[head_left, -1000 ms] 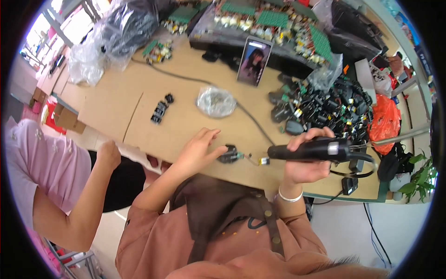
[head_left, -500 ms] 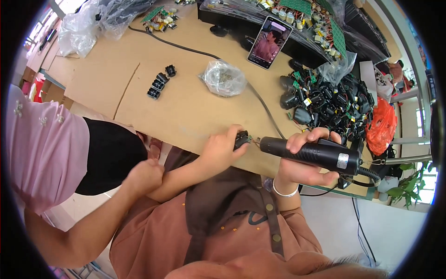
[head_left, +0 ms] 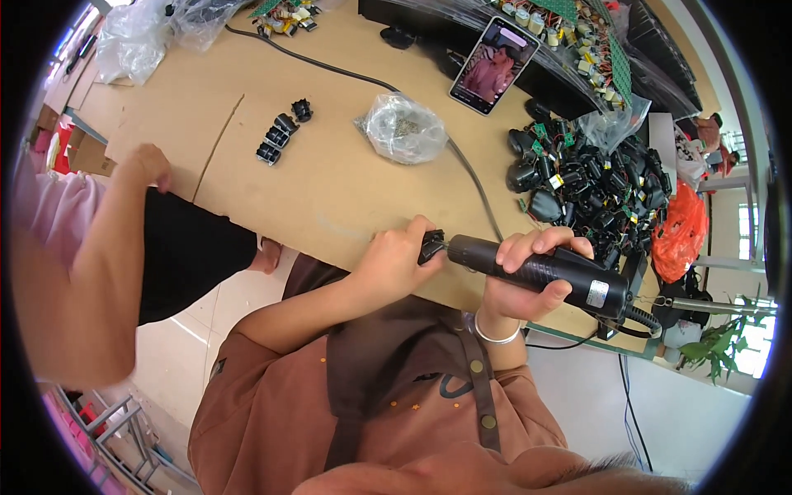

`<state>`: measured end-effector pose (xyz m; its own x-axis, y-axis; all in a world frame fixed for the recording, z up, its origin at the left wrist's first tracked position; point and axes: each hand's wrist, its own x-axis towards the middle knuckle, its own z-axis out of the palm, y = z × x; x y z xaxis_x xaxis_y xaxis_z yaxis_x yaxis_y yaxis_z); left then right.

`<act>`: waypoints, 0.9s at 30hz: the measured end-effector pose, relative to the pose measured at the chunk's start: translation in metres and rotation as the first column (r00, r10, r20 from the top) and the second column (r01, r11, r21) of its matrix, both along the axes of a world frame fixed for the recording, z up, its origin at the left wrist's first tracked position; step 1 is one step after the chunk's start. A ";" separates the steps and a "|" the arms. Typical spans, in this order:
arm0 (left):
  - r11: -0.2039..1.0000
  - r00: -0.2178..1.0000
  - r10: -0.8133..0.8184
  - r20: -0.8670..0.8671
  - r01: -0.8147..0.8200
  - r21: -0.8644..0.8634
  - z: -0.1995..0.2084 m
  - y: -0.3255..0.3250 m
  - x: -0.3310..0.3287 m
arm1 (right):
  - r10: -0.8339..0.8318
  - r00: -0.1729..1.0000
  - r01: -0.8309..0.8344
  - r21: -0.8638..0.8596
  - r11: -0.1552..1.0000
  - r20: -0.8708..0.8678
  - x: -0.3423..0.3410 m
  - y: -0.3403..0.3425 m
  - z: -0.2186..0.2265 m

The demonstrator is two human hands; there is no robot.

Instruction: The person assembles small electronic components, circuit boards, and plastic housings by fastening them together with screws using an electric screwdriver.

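Observation:
My left hand (head_left: 394, 257) pinches a small black plastic housing (head_left: 431, 247) between thumb and fingers, over the near edge of the table. My right hand (head_left: 532, 272) is wrapped round a black electric screwdriver (head_left: 557, 278), held nearly level with its nose pointing left. The screwdriver's tip meets or nearly meets the housing; the exact contact is too small to tell. Beyond my hands lies a clear plastic bag (head_left: 404, 129) of small metal pieces, probably screws. A short row of black plastic parts (head_left: 277, 137) sits farther left on the table.
At right is a heap of black housings with wires and circuit boards (head_left: 590, 186). Behind it stand a phone (head_left: 493, 66) and a black bin of green boards (head_left: 569, 49). A grey cable (head_left: 474, 186) crosses the table (head_left: 322, 194). A co-worker's arm (head_left: 91, 305) is at left.
The screwdriver has shifted slightly left, its nose now closer to the housing. The co-worker's hand has moved away from beside my left forearm, up and left. My left hand keeps its hold.

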<state>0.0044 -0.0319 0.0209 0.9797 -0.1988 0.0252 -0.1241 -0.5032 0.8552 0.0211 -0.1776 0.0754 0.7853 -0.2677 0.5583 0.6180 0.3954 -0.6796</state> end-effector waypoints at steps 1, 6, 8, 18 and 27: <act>1.000 1.000 -0.005 -0.004 0.005 0.003 0.000 0.000 0.000 | 0.002 1.000 -0.002 -0.009 1.000 -0.004 0.000 0.001 -0.001; 1.000 1.000 -0.007 0.008 0.007 0.000 -0.001 0.000 0.001 | 0.006 1.000 -0.006 -0.013 1.000 -0.010 0.000 0.002 -0.004; 1.000 1.000 -0.004 0.021 0.004 -0.002 -0.001 0.000 0.001 | 0.004 1.000 -0.004 -0.012 1.000 -0.002 0.000 0.001 -0.004; 1.000 1.000 -0.008 0.026 0.008 -0.002 -0.005 0.001 0.001 | 0.029 1.000 -0.029 0.004 1.000 0.000 0.001 0.001 -0.009; 0.999 1.000 -0.009 0.002 0.009 -0.041 -0.005 0.002 0.002 | -0.003 1.000 0.002 0.075 0.997 0.015 0.001 -0.002 -0.011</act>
